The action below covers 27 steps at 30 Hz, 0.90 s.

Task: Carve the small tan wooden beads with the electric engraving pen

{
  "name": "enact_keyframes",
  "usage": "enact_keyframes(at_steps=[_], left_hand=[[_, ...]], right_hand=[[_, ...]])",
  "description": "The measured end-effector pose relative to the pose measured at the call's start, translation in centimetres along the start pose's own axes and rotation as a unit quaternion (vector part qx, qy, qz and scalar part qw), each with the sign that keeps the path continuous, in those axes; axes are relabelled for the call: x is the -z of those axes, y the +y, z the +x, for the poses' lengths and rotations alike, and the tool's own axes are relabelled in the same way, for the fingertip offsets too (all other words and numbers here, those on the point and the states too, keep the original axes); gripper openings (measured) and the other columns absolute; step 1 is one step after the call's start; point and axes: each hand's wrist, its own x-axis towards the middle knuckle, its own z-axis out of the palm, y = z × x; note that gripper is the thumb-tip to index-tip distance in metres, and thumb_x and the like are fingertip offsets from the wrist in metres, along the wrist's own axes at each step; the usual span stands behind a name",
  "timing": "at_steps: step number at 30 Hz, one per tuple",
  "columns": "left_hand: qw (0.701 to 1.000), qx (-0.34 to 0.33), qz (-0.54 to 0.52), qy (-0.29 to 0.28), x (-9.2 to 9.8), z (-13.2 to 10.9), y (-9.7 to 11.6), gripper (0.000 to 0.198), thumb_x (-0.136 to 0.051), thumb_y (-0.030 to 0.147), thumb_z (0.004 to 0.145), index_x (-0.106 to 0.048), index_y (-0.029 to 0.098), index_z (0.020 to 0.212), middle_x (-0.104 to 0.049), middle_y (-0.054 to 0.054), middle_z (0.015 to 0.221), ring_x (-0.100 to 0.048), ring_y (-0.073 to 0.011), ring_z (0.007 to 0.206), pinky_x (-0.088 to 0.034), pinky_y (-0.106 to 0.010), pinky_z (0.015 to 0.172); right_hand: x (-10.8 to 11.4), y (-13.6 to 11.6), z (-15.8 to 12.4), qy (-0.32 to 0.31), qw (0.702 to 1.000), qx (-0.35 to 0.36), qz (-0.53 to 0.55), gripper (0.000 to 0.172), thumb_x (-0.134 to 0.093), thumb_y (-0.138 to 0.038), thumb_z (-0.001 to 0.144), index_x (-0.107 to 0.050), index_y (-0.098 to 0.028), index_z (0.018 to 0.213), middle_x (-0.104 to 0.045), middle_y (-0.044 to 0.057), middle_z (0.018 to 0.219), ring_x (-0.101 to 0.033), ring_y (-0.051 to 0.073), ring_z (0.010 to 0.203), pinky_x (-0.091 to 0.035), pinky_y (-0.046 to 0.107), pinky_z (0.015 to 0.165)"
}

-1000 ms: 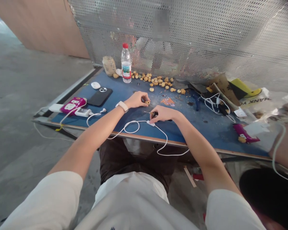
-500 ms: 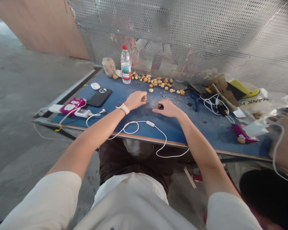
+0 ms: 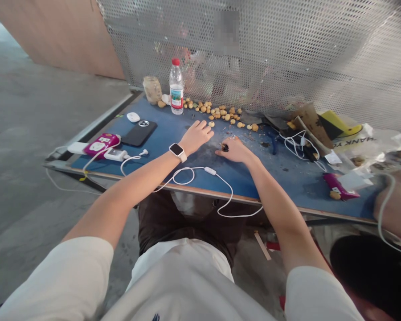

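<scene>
My left hand (image 3: pixel 198 136), with a watch (image 3: pixel 176 150) on its wrist, is palm down over the blue table (image 3: pixel 200 178). Its fingers are stretched forward, tips close to one small tan rounded piece (image 3: pixel 211 124); what lies under the palm is hidden. To its right, my right hand (image 3: pixel 235 149) is curled close above the tabletop, thumb and fingers around a small dark object (image 3: pixel 225 147) that is mostly covered. Beyond both hands, several similar tan pieces (image 3: pixel 222 111) lie in a loose row along the mesh.
A water bottle (image 3: pixel 177 89) and a jar (image 3: pixel 152 90) stand at the back left. A phone (image 3: pixel 139 133) and magenta power strip (image 3: pixel 98 146) lie left. A white cable (image 3: pixel 232 191) loops along the front edge. Blue-handled pliers (image 3: pixel 273 142) and clutter lie right, near another person's arm (image 3: pixel 396 205).
My left hand has turned palm down, stretched its fingers and moved slightly forward to the right. The small tan piece it held is no longer visible in it. My right hand has barely moved.
</scene>
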Motion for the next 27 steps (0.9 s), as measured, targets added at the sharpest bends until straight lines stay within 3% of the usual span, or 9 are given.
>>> enact_keyframes(at_steps=[9,13,16,19,27], left_hand=[[0.998,0.011,0.063,-0.024,0.8,0.0,0.9,0.039,-0.048,0.002,0.122,-0.084,0.017,0.127,-0.088,-0.019,0.131,-0.074,-0.0389,0.138,-0.058,-0.058,0.121],[0.996,0.076,-0.043,-0.022,1.1,-0.2,0.8,0.023,-0.068,0.004,0.117,-0.080,0.017,0.132,-0.088,-0.017,0.132,-0.079,-0.0358,0.129,-0.060,-0.050,0.115],[0.979,0.127,-0.155,-0.021,1.0,-0.3,0.6,0.022,-0.085,0.002,0.105,-0.079,0.016,0.121,-0.088,-0.013,0.128,-0.083,-0.0306,0.118,-0.062,-0.042,0.108],[0.964,0.142,-0.225,-0.022,0.7,-0.4,0.5,0.025,-0.089,0.000,0.098,-0.076,0.019,0.108,-0.089,-0.009,0.119,-0.085,-0.0275,0.112,-0.062,-0.038,0.105],[0.969,0.133,-0.206,-0.032,0.1,-0.3,0.9,0.025,-0.090,0.002,0.095,-0.076,0.020,0.105,-0.088,-0.010,0.116,-0.083,-0.0298,0.110,-0.058,-0.039,0.100]], right_hand=[[0.5,-0.7,-0.3,-0.014,1.000,-0.010,-0.021,0.036,-0.083,-0.051,0.116,-0.072,-0.025,0.094,-0.088,0.014,0.115,-0.077,0.032,0.109,-0.051,0.039,0.090],[0.8,-0.8,-0.5,0.009,1.000,0.002,0.000,0.041,-0.071,-0.053,0.124,-0.074,-0.024,0.095,-0.087,0.014,0.106,-0.077,0.030,0.101,-0.051,0.039,0.092],[1.0,-1.1,-0.5,0.009,1.000,-0.003,0.017,0.045,-0.057,-0.048,0.132,-0.077,-0.022,0.101,-0.089,0.015,0.111,-0.078,0.030,0.103,-0.051,0.038,0.094],[1.0,-1.6,-0.5,-0.009,1.000,-0.002,0.013,0.047,-0.047,-0.038,0.135,-0.081,-0.019,0.110,-0.092,0.019,0.122,-0.081,0.031,0.114,-0.052,0.038,0.102],[1.0,-2.8,-0.9,-0.046,0.997,-0.011,-0.062,0.054,-0.042,-0.045,0.139,-0.087,-0.016,0.131,-0.092,0.024,0.140,-0.084,0.036,0.128,-0.053,0.040,0.102]])
